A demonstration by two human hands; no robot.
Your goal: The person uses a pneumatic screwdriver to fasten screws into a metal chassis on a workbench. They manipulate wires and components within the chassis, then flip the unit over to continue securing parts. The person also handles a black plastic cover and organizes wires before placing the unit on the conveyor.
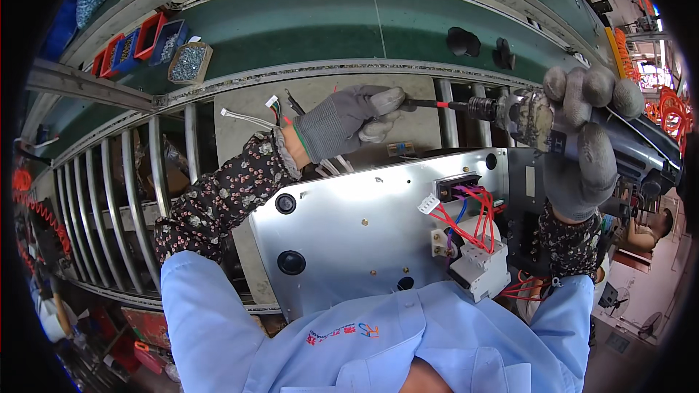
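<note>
My right hand, in a grey glove, is wrapped round a dark power screwdriver held level above the right of the work. The bit of this tool, marked with a red band, points left. At its tip my left hand, also gloved, has thumb and fingers pinched together; a small screw there is too hidden to confirm. Below both hands lies a silver metal panel with black round feet. Red wires with a white plug run to a white switch block near my chest.
Loose wires with white connectors lie on a grey board behind my left hand. Metal rollers stretch left. Red and blue bins and a carton of screws stand on the green bench. Another person is far right.
</note>
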